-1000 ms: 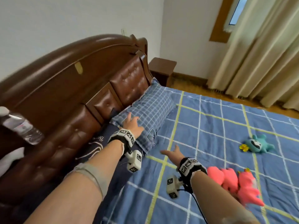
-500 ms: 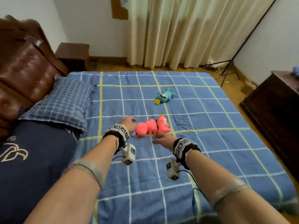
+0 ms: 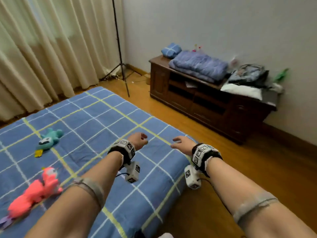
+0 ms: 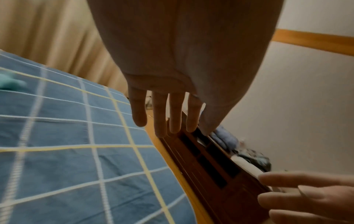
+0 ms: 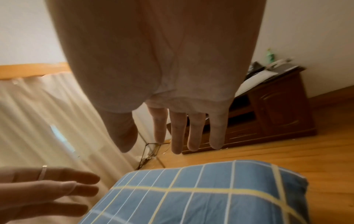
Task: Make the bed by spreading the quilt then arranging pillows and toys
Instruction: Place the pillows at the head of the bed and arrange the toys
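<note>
Pink plush toy [image 3: 34,191] lengthwise diagonal on checked quilt [image 3: 96,127].

The right hand [image 5: 172,94] hangs with straight fingers [image 5: 177,133] above the near corner of the blue checked quilt [image 5: 201,194]. The left hand [image 5: 44,189], ring on one finger, reaches in at near left. A dark wooden cabinet [image 5: 272,109] stands far right, curtains [image 5: 42,121] far left.

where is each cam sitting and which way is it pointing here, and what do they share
Head: worn on the head, looks forward and down over the bed's corner to the wooden cabinet; both forearms, left hand and right hand show.
Left wrist: looks along the left hand's straight fingers toward the cabinet, with the checked bedcover on its left.
Right wrist: looks along the right hand's fingers at cabinet, curtain and bedcover corner.
Shared: each wrist view catches the other hand; all show bedcover and cabinet.
</note>
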Tool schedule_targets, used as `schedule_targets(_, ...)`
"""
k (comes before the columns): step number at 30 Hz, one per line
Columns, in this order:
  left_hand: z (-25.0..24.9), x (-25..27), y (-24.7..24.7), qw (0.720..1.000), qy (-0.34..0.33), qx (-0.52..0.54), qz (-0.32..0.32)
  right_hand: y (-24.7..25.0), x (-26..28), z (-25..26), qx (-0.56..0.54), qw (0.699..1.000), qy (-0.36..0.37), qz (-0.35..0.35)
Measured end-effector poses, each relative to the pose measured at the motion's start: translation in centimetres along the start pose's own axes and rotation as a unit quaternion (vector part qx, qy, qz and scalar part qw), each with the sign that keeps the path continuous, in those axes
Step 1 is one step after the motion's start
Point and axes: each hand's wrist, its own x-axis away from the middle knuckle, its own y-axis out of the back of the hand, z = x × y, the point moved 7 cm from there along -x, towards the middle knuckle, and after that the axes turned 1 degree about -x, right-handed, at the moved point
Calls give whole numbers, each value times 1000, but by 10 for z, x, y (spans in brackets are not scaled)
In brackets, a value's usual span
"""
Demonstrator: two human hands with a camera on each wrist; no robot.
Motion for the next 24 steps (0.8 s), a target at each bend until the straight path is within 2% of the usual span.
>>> schedule_targets(4,-131,-101,-59,994,-66,-59,58,96,-29,-103,-78,995,-49,-31)
schedule_targets(8,-238,-213,-115,987,-104,-74,94,204,-84,-190,-101,990,-70,-75)
schedule_targets(11,-305,-302,-132,986,-111,-60,112,284,-135,-241,-88,988,-100,-83)
schedule_targets(14,-352,-390,-119,991,-100,-31,86,353,-195,-258,-53,992,-97,-53)
schedule_targets(16,-361,-414,-98,996,-61,-7,63,376,-231,-246,-26,996,-78,-30)
schedule_targets(19,-338,-414,-55,999,26,30,20,369,-279,-200,-20,999,-25,32)
schedule_targets(21,-304,-396,-23,996,75,31,-27,346,-306,-158,-8,997,23,78)
schedule_targets(24,-224,-326,9,980,169,48,-97,276,-325,-90,31,979,95,175)
